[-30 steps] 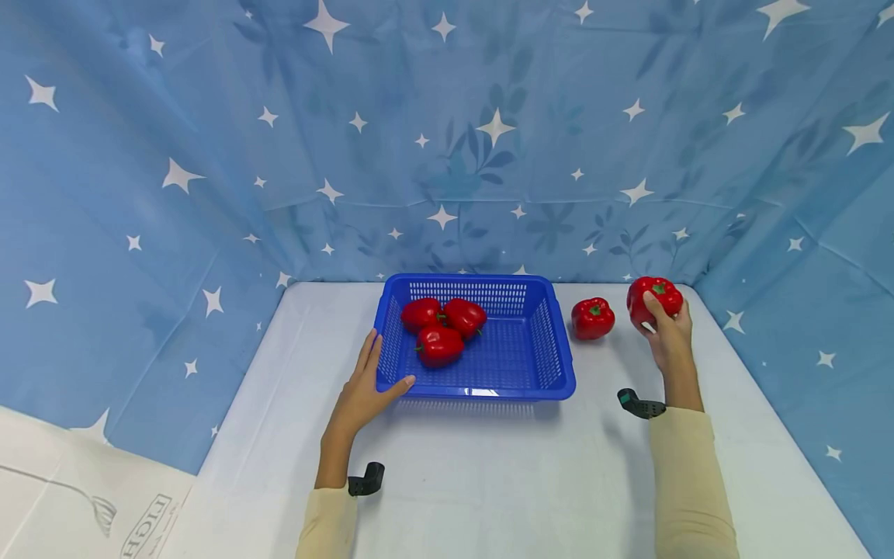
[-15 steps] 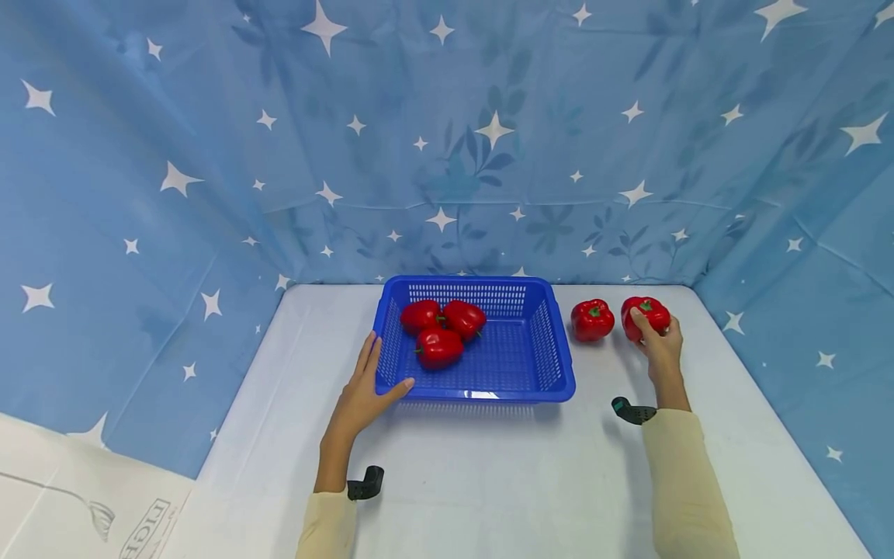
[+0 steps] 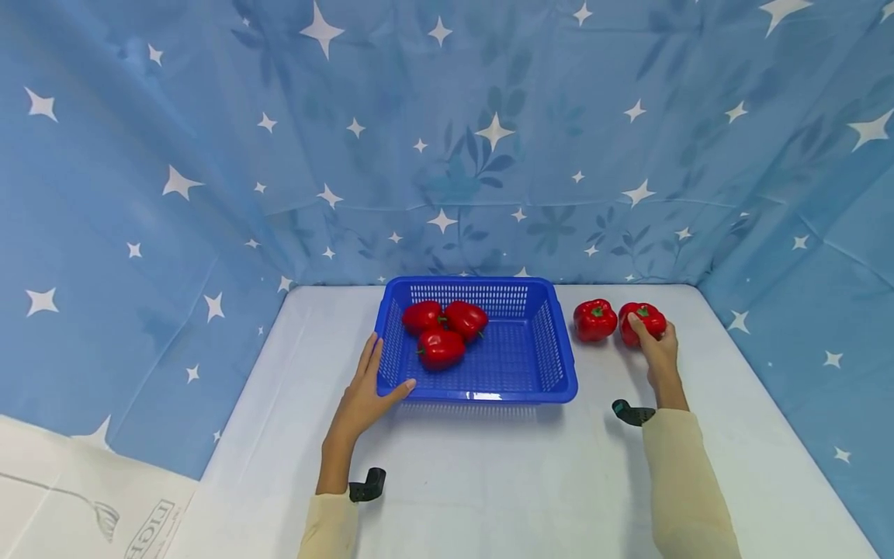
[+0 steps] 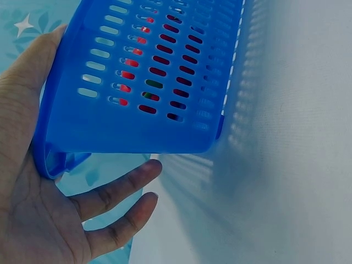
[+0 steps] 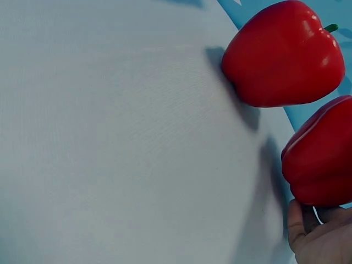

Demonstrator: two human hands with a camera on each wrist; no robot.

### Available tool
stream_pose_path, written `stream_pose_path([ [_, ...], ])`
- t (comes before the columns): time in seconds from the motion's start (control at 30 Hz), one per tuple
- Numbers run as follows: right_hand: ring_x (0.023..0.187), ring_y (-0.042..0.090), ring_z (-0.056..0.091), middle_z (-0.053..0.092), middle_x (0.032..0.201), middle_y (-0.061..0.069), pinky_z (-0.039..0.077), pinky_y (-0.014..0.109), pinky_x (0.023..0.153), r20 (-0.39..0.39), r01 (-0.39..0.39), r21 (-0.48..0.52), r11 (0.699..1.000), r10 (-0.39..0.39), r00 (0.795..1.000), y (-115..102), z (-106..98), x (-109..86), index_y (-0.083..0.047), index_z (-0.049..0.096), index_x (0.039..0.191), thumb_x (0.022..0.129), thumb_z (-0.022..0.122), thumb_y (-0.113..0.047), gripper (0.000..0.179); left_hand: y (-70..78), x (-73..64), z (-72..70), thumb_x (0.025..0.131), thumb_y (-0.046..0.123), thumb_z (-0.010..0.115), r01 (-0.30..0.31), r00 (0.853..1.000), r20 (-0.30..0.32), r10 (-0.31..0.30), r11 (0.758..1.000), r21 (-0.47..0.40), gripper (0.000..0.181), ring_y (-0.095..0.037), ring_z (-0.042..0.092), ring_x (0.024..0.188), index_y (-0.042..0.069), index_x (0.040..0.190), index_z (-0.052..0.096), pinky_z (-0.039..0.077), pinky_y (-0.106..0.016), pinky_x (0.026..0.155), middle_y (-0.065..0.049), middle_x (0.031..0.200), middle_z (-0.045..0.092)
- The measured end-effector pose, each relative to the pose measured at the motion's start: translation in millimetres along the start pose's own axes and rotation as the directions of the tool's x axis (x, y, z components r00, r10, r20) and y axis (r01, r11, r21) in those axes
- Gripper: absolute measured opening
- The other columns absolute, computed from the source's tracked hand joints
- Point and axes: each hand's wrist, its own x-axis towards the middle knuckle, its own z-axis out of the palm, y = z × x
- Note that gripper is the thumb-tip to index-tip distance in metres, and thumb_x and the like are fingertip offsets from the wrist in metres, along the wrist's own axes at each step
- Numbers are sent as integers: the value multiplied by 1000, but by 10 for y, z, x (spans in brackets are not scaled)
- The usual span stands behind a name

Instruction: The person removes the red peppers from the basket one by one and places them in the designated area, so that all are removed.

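Note:
My left hand (image 3: 361,397) rests at the near-left corner of a blue plastic basket (image 3: 482,393), thumb along the front rim and straight fingers at the left side. In the left wrist view, two extended fingers (image 4: 118,190) sit off the basket's slotted wall (image 4: 137,129). Inside the basket lie three red bell peppers (image 3: 440,348), clustered toward the left. My right hand (image 3: 660,353) grips a red bell pepper (image 3: 644,318) with its green stem up, thumb on the near side. Just left of it, another red bell pepper (image 3: 594,320) stands on the table.
The white-covered table (image 3: 489,481) reaches back to a blue star-patterned curtain (image 3: 419,155), which also flanks it left and right. A pale printed cloth (image 3: 77,497) shows at the lower left. In the right wrist view, the standing pepper (image 5: 283,55) is close to the held one.
My right hand has brought the held bell pepper down and left toward the one standing beside the basket. My left hand and the basket have stayed in place.

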Motion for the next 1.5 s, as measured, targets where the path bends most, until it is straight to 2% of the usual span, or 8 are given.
stream_pose_path([
  [0.2, 154, 28, 5, 5, 166, 6, 20, 47, 122, 39, -13, 0, 1000, 13, 999, 13, 18, 3, -20, 3, 159, 85, 59, -65, 103, -25, -19, 16, 80, 72, 61, 3, 1000, -4, -3, 1000, -7, 105, -40, 19, 150, 29, 158, 6, 32, -70, 105, 12, 165, -6],
  [0.43, 154, 27, 6, 6, 166, 4, 21, 47, 122, 28, -17, 4, 1000, 17, 999, -14, 30, 8, -21, 3, 159, 83, 60, -67, 105, -25, -11, 22, 80, 72, 60, -7, 1000, -3, 7, 1000, -13, 104, -39, 18, 150, 30, 158, 6, 31, -70, 106, 16, 164, -7],
  [0.97, 154, 26, 3, 3, 167, 5, 16, 45, 123, 37, 20, 5, 1000, -20, 999, -15, 77, 58, -19, 3, 159, 84, 61, -64, 105, -21, 2, 15, 81, 70, 62, -17, 1000, -10, 17, 1000, -19, 104, -39, 18, 150, 29, 158, 6, 32, -68, 107, 10, 166, -5],
  [1.5, 154, 26, 2, 3, 166, 5, 17, 45, 123, 22, 28, 9, 1000, -28, 999, 3, 59, -10, -19, 4, 159, 88, 61, -58, 99, -16, 13, 15, 81, 69, 62, -24, 1000, -9, 24, 1000, -12, 104, -40, 18, 150, 27, 158, 7, 33, -68, 106, 7, 166, -3],
])
